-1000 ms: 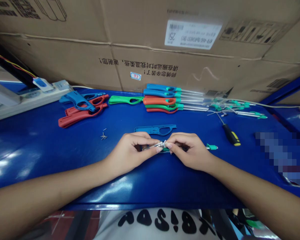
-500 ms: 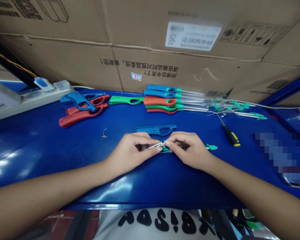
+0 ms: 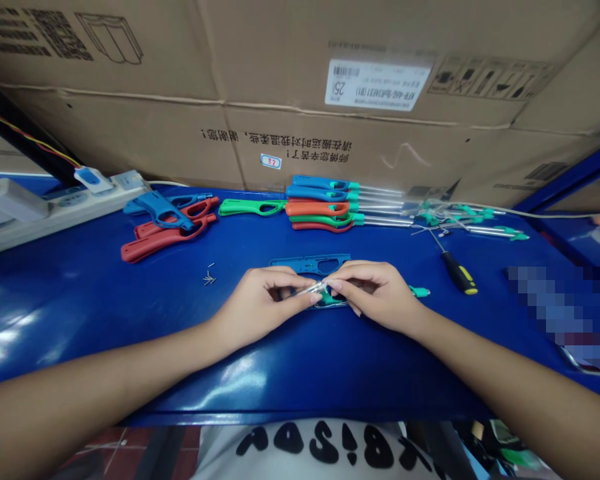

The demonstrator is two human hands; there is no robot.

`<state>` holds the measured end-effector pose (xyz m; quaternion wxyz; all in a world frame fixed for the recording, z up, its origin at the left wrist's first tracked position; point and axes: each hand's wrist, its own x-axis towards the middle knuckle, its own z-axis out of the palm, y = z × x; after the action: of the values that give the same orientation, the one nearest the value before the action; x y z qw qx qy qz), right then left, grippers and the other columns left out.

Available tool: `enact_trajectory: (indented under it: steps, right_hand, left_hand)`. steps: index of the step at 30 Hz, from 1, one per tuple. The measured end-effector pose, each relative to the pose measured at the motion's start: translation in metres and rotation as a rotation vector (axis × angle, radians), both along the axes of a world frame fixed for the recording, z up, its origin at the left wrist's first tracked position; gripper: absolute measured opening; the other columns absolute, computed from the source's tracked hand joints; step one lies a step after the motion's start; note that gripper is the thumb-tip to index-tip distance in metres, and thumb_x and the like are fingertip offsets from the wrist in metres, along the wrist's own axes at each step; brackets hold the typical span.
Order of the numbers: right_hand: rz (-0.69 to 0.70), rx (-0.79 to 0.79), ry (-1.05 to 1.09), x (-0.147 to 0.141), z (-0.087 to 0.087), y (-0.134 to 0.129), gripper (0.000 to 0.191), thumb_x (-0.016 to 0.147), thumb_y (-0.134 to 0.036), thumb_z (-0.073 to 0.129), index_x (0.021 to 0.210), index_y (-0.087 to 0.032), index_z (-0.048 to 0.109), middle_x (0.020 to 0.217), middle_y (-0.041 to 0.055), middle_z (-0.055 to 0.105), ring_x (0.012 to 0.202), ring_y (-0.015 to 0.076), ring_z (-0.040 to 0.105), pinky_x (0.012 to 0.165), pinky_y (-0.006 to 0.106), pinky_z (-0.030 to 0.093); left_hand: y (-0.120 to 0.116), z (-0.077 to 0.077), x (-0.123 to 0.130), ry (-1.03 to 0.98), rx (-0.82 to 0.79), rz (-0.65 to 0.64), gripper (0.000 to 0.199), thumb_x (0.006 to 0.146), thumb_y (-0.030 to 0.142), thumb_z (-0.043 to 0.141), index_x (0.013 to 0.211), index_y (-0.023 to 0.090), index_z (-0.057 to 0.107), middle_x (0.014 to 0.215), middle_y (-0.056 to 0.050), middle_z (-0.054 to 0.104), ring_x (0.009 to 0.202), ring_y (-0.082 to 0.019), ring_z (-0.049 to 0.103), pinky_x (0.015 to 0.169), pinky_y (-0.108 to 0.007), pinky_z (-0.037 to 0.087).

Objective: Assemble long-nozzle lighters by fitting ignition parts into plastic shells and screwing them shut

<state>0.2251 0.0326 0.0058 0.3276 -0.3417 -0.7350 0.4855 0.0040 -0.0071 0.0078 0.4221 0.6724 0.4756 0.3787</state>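
- The slim shiny tube (image 3: pixel 310 289) lies between your two hands, just over the green part (image 3: pixel 330 297) and nearer to you than the blue half-shell (image 3: pixel 300 264) on the desk (image 3: pixel 230 373).
- Expect it to be very light and rather stiff; its glossy side will likely feel slick, so it could roll under a loose pinch.
- Treat its end as the delicate spot: hold the body along its length and press the end only gently.
- Your left hand (image 3: pixel 260 301) is nearly closed, thumb below and forefinger above, pinching the tube's body.
- Your right hand (image 3: pixel 380 298) has thumb and forefinger drawn together, pinching the tube's right end; what small piece sits under those fingertips is too small to tell.
- A green tip (image 3: pixel 420 292) shows just beyond your right hand, apparently resting on the desk.
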Motion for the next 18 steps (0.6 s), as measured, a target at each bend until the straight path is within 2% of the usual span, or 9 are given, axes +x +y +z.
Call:
enact_trajectory:
  steps: [3, 8, 18]
  right_hand:
    - [-0.008, 0.063, -0.018, 0.0003, -0.0004, 0.0002, 0.022, 0.091, -0.037, 0.067, 0.090, -0.017, 0.076, 0.080, 0.0042, 0.069, 0.047, 0.0066, 0.052, 0.042, 0.021, 0.042]
    - [-0.038, -0.023, -0.012, -0.0008, -0.0015, 0.0004, 0.023, 0.088, -0.039, 0.070, 0.083, -0.017, 0.070, 0.070, 0.0004, 0.063, 0.047, 0.0071, 0.051, 0.042, 0.021, 0.041]
    - [-0.025, -0.036, -0.034, -0.0026, -0.0019, -0.0047, 0.023, 0.090, -0.037, 0.067, 0.079, -0.017, 0.068, 0.054, -0.0030, 0.056, 0.042, 0.0084, 0.050, 0.042, 0.022, 0.040]
  left_hand:
    - [0.0006, -0.0003, 0.0001, 0.003, -0.011, 0.004, 0.018, 0.083, 0.029, 0.075, 0.095, 0.017, 0.082, 0.074, -0.004, 0.071, 0.055, -0.009, 0.049, 0.051, -0.021, 0.037]
    - [0.0003, 0.0011, 0.0014, 0.011, -0.005, 0.003, 0.018, 0.083, 0.030, 0.076, 0.094, 0.017, 0.082, 0.071, -0.003, 0.070, 0.054, -0.009, 0.047, 0.049, -0.021, 0.036]
    - [-0.0012, -0.0014, 0.0030, 0.031, -0.009, -0.022, 0.020, 0.085, 0.031, 0.074, 0.098, 0.018, 0.082, 0.078, -0.005, 0.072, 0.059, -0.011, 0.052, 0.053, -0.022, 0.037]
